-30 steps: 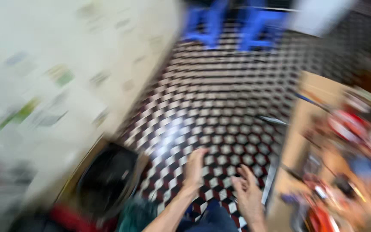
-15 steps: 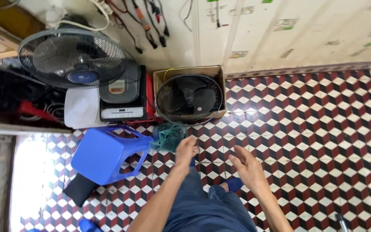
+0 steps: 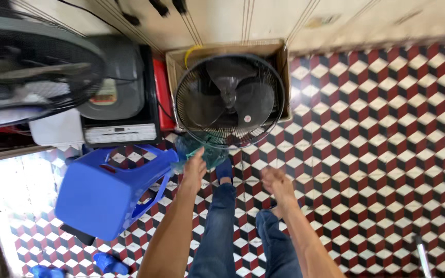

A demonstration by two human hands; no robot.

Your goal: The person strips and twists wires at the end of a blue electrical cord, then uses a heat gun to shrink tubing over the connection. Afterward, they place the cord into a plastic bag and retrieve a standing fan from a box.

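far left: big black fan [image 3: 24, 62] blurred, cut by frame edge, crowding the upper-left corner. next right: white box [image 3: 57, 128] and a grey-black appliance [image 3: 119, 98] against the wall, red strip behind it. below those: blue plastic stool [image 3: 106, 193] tipped on its side on the checkered floor [image 3: 387, 154], blocking the lane left of the legs; bright glare patch on floor further left, blue slipper [image 3: 108, 262] at bottom. centre: left hand [image 3: 194, 167] stretched forward, fingers loosely open, gripping nothing, tips at a teal cloth-like bundle [image 3: 199, 149] just under the fan guard; contact unclear. black round fan [image 3: 230, 100] lying face-up in an open cardboard box [image 3: 279, 56] against the wall, guard rim overhanging the box front. right hand [image 3: 276, 180] open, palm down, empty, hovering over floor, apart from the fan. legs in blue jeans [image 3: 222, 231] between the arms, one blue-shod foot just under the bundle. right of box: open tiled floor, free room to the frame edge. metal piece at bottom right cut off, unidentifiable. cables on wall at top blurred.
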